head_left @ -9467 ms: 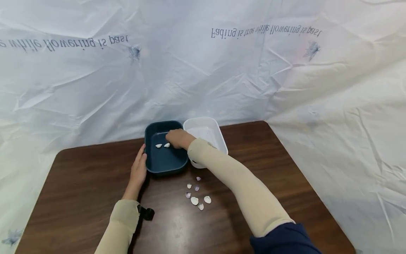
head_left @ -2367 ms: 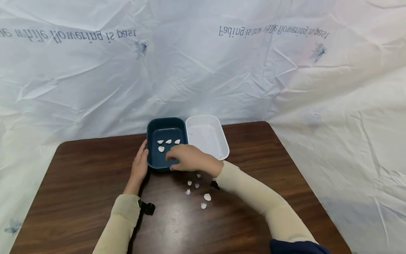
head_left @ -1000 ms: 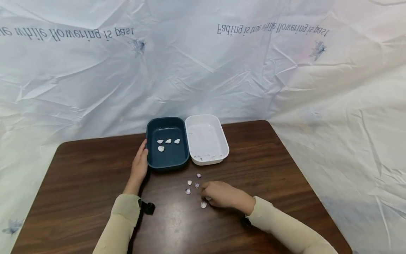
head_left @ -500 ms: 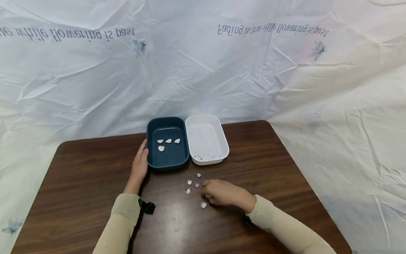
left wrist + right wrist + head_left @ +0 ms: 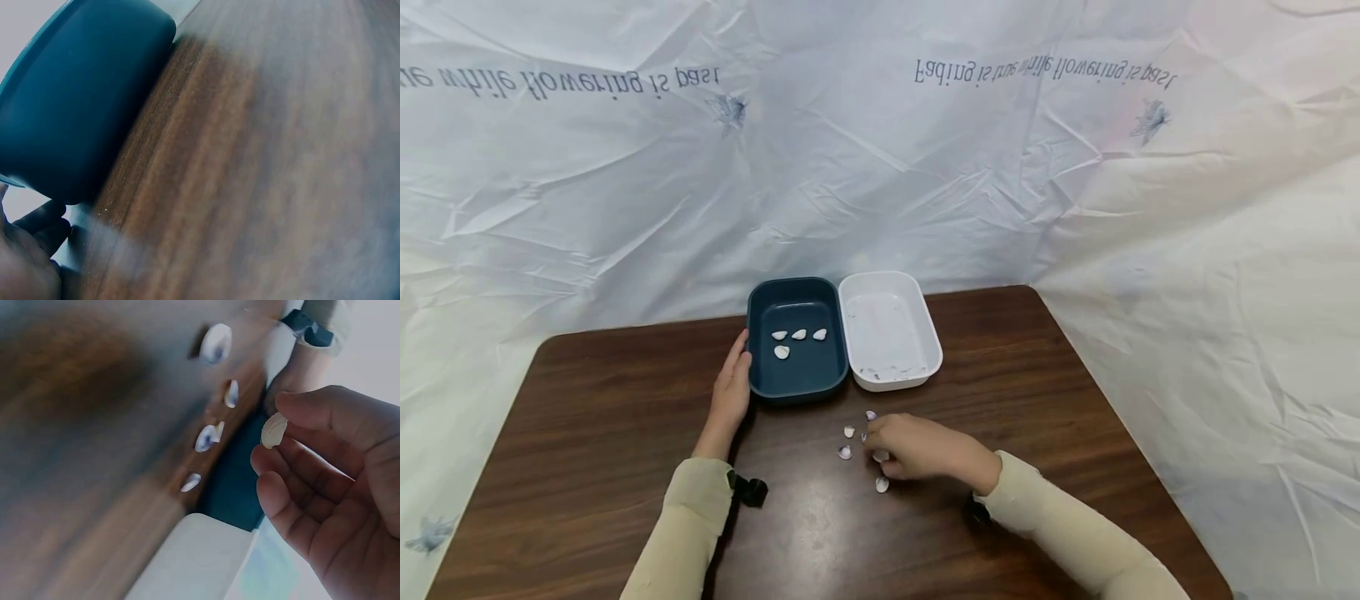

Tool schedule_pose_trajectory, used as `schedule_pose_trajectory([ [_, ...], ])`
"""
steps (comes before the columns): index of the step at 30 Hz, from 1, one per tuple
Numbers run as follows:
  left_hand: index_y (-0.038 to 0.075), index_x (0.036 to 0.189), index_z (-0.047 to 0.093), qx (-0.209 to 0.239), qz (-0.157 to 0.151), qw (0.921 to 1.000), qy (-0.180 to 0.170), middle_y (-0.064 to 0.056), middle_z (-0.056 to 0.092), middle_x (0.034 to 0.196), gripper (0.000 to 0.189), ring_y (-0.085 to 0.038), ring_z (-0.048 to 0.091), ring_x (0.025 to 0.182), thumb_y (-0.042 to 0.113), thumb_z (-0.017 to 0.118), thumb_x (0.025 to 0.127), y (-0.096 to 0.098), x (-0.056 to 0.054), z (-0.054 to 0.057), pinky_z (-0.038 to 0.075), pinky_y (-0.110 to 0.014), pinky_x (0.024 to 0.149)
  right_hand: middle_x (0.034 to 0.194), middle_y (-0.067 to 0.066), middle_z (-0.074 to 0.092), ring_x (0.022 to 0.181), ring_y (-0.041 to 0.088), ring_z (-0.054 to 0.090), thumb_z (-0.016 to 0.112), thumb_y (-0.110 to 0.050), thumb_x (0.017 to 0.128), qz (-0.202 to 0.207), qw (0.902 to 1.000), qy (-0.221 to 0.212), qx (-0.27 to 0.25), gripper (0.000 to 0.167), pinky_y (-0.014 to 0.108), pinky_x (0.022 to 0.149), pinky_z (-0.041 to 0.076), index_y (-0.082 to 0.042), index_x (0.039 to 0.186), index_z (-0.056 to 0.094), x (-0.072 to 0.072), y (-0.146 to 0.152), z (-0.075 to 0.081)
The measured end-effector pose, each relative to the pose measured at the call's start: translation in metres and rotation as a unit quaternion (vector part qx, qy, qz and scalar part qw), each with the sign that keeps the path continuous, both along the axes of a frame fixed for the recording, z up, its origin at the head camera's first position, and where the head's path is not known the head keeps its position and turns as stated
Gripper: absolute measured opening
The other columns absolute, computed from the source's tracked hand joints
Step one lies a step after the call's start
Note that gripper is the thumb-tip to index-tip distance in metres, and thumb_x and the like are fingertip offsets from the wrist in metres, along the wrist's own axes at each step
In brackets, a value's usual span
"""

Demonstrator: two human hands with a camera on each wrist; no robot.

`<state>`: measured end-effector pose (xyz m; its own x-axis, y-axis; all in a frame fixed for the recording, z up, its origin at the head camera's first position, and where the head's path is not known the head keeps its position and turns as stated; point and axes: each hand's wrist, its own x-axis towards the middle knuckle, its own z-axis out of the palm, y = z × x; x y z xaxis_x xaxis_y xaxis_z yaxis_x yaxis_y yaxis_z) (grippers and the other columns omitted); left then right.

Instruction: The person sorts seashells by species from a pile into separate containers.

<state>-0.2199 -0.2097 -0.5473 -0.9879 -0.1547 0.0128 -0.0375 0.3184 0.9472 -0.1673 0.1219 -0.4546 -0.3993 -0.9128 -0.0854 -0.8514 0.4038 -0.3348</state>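
Observation:
My right hand pinches a small pale seashell between thumb and fingertips, close over the table's middle. Around it lie several loose shells: a white shell just in front, a purplish shell and a cream shell to its left, another purplish shell behind. At the dark blue tray, my left hand rests against the left wall with its fingers straight. Inside that tray sit three white shells in a row and a single shell beneath the leftmost.
A white tray with dark specks at its near end stands right beside the blue one. Both are near the back edge of the brown wooden table. A pale printed sheet hangs behind.
Since the oldest frame, shells have been added to the blue tray and fewer lie loose. My right hand has taken a shell off the table and shifted slightly left. My left hand stays put.

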Motion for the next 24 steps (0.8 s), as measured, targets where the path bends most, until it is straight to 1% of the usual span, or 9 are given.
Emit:
schedule_pose_trajectory([
  [3, 0.030, 0.171, 0.021, 0.001, -0.002, 1.0000, 0.002, 0.000, 0.018, 0.176, 0.060, -0.032, 0.016, 0.161, 0.051, 0.028, 0.114, 0.000, 0.000, -0.001, 0.015, -0.060, 0.127, 0.087, -0.003, 0.061, 0.078, 0.003, 0.049, 0.074, 0.000, 0.089, 0.008, 1.0000, 0.004, -0.001, 0.012, 0.015, 0.068, 0.042, -0.009, 0.095, 0.076, -0.002, -0.005, 0.006],
  [7, 0.030, 0.171, 0.022, 0.003, -0.002, 1.0000, 0.001, 0.001, 0.018, 0.176, 0.061, -0.031, 0.016, 0.161, 0.051, 0.028, 0.114, 0.000, -0.001, -0.001, 0.015, -0.060, 0.127, 0.086, -0.002, 0.060, 0.076, 0.005, 0.049, 0.074, 0.000, 0.090, 0.013, 0.9999, 0.007, -0.004, 0.012, 0.017, 0.067, 0.042, -0.008, 0.099, 0.077, -0.006, -0.013, 0.015],
  [9, 0.031, 0.171, 0.021, 0.003, -0.001, 1.0000, 0.000, 0.001, 0.018, 0.176, 0.060, -0.031, 0.015, 0.161, 0.051, 0.028, 0.114, 0.000, -0.001, -0.001, 0.014, -0.060, 0.127, 0.085, -0.003, 0.059, 0.074, 0.005, 0.048, 0.074, -0.002, 0.091, 0.016, 0.9998, 0.015, -0.003, 0.011, 0.018, 0.065, 0.041, -0.008, 0.099, 0.076, -0.008, -0.016, 0.019],
  [13, 0.034, 0.170, 0.021, 0.003, 0.000, 1.0000, -0.004, 0.001, 0.018, 0.176, 0.059, -0.030, 0.015, 0.161, 0.052, 0.027, 0.114, 0.000, -0.001, 0.000, 0.014, -0.060, 0.127, 0.083, -0.006, 0.056, 0.071, 0.005, 0.047, 0.076, -0.007, 0.091, 0.025, 0.9986, 0.044, 0.012, 0.007, 0.018, 0.062, 0.040, -0.011, 0.097, 0.076, -0.014, -0.022, 0.026],
  [16, 0.035, 0.170, 0.021, 0.003, -0.001, 1.0000, -0.005, 0.001, 0.018, 0.176, 0.059, -0.030, 0.015, 0.161, 0.052, 0.027, 0.114, 0.000, -0.001, 0.000, 0.013, -0.060, 0.127, 0.083, -0.005, 0.057, 0.070, 0.005, 0.048, 0.076, -0.010, 0.090, 0.029, 0.9980, 0.050, 0.027, 0.005, 0.019, 0.061, 0.040, -0.013, 0.094, 0.076, -0.019, -0.027, 0.032],
  [20, 0.036, 0.170, 0.020, 0.005, -0.004, 1.0000, -0.005, 0.001, 0.017, 0.176, 0.058, -0.031, 0.014, 0.161, 0.051, 0.027, 0.114, 0.000, -0.001, 0.001, 0.013, -0.061, 0.127, 0.088, -0.002, 0.062, 0.074, 0.007, 0.052, 0.074, -0.010, 0.092, 0.032, 0.9982, 0.040, 0.031, 0.004, 0.021, 0.065, 0.044, -0.014, 0.094, 0.075, -0.025, -0.035, 0.042],
  [24, 0.037, 0.170, 0.020, 0.003, -0.004, 1.0000, -0.005, 0.001, 0.017, 0.176, 0.058, -0.031, 0.014, 0.161, 0.052, 0.027, 0.114, 0.000, -0.001, 0.001, 0.013, -0.061, 0.127, 0.095, -0.001, 0.066, 0.080, 0.009, 0.055, 0.073, -0.008, 0.095, 0.033, 0.9987, 0.032, 0.020, 0.009, 0.023, 0.072, 0.047, -0.014, 0.101, 0.077, -0.035, -0.042, 0.050],
])
